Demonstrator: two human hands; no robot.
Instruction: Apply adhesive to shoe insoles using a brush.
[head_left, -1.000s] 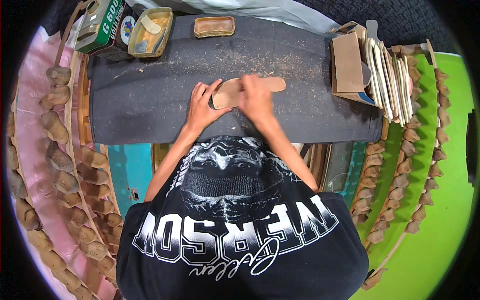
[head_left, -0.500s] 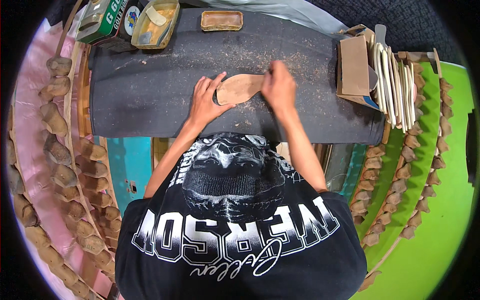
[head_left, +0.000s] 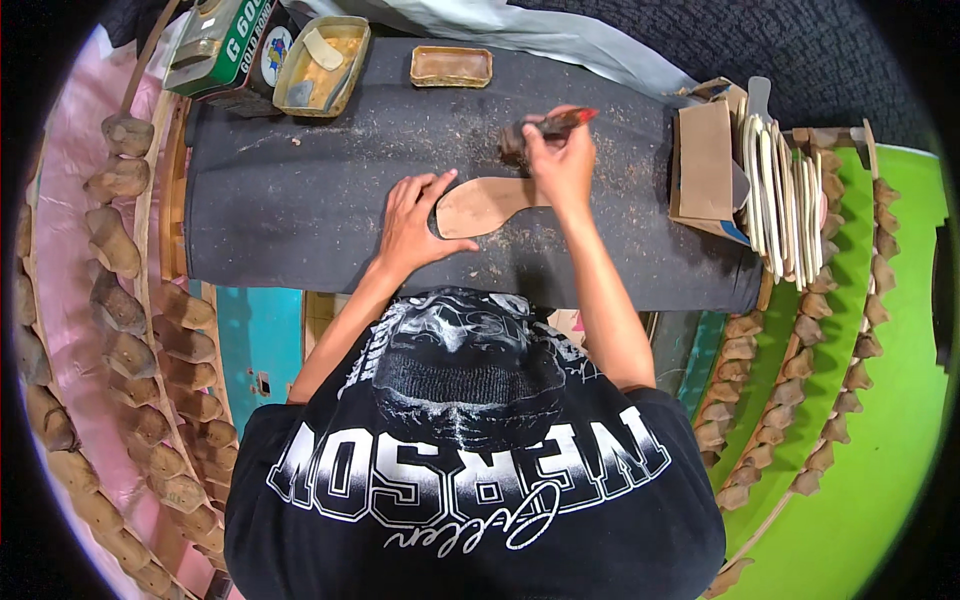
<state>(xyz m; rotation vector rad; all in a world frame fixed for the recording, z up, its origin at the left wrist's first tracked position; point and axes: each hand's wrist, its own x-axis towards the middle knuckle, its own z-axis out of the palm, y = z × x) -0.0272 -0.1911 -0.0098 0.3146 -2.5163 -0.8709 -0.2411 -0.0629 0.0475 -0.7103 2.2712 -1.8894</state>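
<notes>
A tan, sole-shaped insole (head_left: 485, 205) lies flat on the dark cloth, its wide end toward the left. My left hand (head_left: 410, 222) grips that wide end by its edges, thumb along the near side and forefinger at the far side. Above the narrow end, my right hand (head_left: 566, 170) is closed around a brush (head_left: 578, 118). The brush's red handle end sticks out to the right, and its dark, blurred head points left, apart from the insole. My right hand and wrist hide part of the insole's narrow end.
Shavings litter the cloth-covered table (head_left: 330, 200). At the far left stand a green tin (head_left: 225, 55) and a tub (head_left: 345, 85) of orange-yellow stuff. A shallow brown dish (head_left: 452, 67) sits at the far edge. Right: a cardboard box (head_left: 703, 160) with upright sole-shaped pieces. Racks of wooden lasts (head_left: 120, 300) flank me.
My right hand has lifted off the narrow end of the insole and turned, so the brush now shows. My left hand keeps its hold on the insole. The whole view has shifted slightly.
</notes>
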